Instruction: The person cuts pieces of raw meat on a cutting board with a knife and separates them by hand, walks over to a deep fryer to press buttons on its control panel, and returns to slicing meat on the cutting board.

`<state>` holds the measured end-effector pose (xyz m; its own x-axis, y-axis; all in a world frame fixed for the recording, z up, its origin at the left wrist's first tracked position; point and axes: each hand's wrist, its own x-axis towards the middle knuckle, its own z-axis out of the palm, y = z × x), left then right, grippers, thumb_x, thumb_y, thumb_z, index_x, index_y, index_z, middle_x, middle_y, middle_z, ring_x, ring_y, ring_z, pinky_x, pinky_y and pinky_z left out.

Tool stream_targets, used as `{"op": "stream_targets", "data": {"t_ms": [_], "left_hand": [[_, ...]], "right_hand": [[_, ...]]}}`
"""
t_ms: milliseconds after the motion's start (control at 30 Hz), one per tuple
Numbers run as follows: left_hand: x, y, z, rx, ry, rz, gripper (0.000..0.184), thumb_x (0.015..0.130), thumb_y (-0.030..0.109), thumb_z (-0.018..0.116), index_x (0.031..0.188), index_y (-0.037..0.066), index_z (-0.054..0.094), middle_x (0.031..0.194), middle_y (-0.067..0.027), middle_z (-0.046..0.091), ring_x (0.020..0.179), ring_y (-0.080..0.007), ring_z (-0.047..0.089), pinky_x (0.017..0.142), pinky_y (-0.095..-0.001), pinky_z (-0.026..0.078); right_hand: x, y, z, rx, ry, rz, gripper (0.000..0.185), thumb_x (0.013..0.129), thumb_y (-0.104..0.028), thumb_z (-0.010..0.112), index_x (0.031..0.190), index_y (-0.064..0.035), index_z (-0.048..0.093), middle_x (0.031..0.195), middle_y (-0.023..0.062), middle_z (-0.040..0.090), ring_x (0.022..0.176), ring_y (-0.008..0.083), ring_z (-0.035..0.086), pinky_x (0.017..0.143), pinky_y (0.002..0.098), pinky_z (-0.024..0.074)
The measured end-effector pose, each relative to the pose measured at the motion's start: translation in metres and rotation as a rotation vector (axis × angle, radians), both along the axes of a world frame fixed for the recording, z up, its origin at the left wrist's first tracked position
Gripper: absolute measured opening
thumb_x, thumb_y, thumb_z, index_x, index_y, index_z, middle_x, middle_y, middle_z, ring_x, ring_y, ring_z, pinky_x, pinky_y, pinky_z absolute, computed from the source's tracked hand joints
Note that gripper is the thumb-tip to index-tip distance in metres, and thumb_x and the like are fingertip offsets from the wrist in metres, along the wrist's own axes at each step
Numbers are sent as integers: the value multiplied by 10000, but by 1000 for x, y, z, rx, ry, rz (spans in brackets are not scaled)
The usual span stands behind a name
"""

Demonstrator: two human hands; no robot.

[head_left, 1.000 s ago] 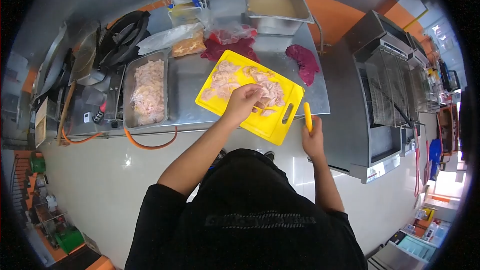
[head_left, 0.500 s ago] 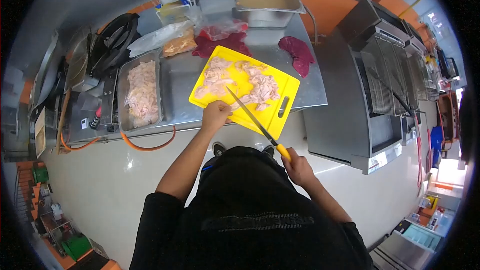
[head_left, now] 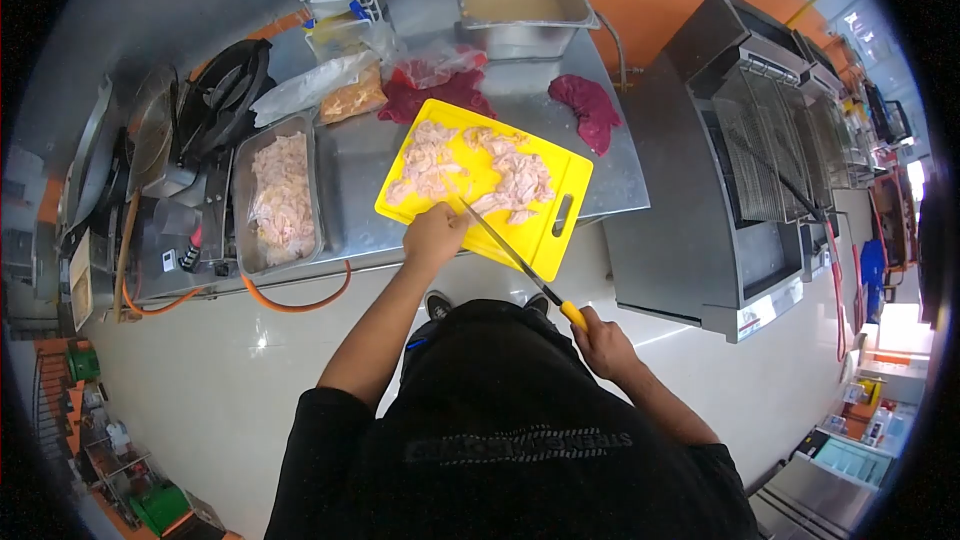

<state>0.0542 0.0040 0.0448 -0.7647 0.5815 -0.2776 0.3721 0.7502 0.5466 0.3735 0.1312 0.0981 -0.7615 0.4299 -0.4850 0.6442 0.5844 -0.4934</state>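
Note:
My right hand is wrapped round the yellow handle of a knife, whose blade points up and left over the yellow cutting board. At the board's near left edge, my left hand has its fingers pressed together at a strip of pale meat near the knife tip; what they hold is too small to tell. Two piles of pale meat lie on the board, one on the left and a larger one on the right.
A clear tray of pale meat stands left of the board. Behind lie dark red cloths a cloth at right, bags and a metal pan of cloudy liquid. A fryer stands at right.
My left hand has drawn back from the right pile to the board's near edge. My right hand has swung the knife's blade over the board.

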Motion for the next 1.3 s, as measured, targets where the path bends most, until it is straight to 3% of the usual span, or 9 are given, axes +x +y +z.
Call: {"op": "stream_targets", "data": {"t_ms": [167,233,500,667,800,1033,1100,1167,1300], "left_hand": [[9,8,-1,-114,158,-75,322,922,368,577,977,58,646,883,-170,713,860,-363,699,747,-494,543],[13,10,-4,-145,172,-82,303,933,351,559,971,61,637,885,-166,712,857,-367,698,760,-501,541],[20,15,-33,-194,418,-204,169,887,183,530,941,62,634,850,-158,708,662,-332,708,584,-470,569],[22,12,-38,-196,518,-261,159,891,159,528,943,55,636,817,-137,696,665,-313,712,578,-438,574],[22,10,-38,-227,576,-315,159,882,149,541,949,47,643,800,-130,687,663,-304,713,567,-422,575],[21,7,-35,-249,497,-409,166,898,163,525,934,64,654,828,-131,711,723,-296,721,610,-420,580],[7,1,-34,-314,394,-254,175,898,163,552,971,39,653,849,-170,714,770,-315,725,674,-454,584],[-21,-14,-34,-382,461,-139,202,949,202,497,1001,71,642,873,-146,726,797,-314,729,672,-456,576],[-45,-11,12,-177,409,30,213,960,231,516,1040,66,622,942,-167,719,853,-372,711,740,-504,563]], "right_hand": [[-1,6,4,-8,-11,32,327,997,-272,526,1209,-30,466,748,275,650,734,489,642,669,577,501],[0,8,5,-1,-56,59,335,1006,-326,501,1209,-68,432,796,268,665,775,474,663,687,582,517],[-12,10,-2,-106,-104,56,315,996,-301,511,1185,-64,429,834,287,664,808,479,664,725,592,515],[-39,5,-13,-100,-115,32,303,986,-285,527,1168,-57,446,848,296,664,830,479,667,751,593,518],[-63,3,-14,-34,-45,54,313,981,-305,534,1158,-56,463,818,292,666,795,489,666,703,602,523],[-72,2,-25,18,-14,77,330,991,-369,491,1129,-69,469,836,292,668,791,488,667,707,609,524],[-60,7,-9,13,-61,70,332,990,-367,493,1146,-74,470,850,294,669,801,485,669,719,610,523],[-45,9,1,3,-113,61,335,990,-365,494,1163,-79,471,865,296,670,811,482,671,731,610,523],[-20,12,3,-27,-144,61,356,993,-347,498,1223,-78,461,864,297,670,811,491,665,736,599,524]]}}
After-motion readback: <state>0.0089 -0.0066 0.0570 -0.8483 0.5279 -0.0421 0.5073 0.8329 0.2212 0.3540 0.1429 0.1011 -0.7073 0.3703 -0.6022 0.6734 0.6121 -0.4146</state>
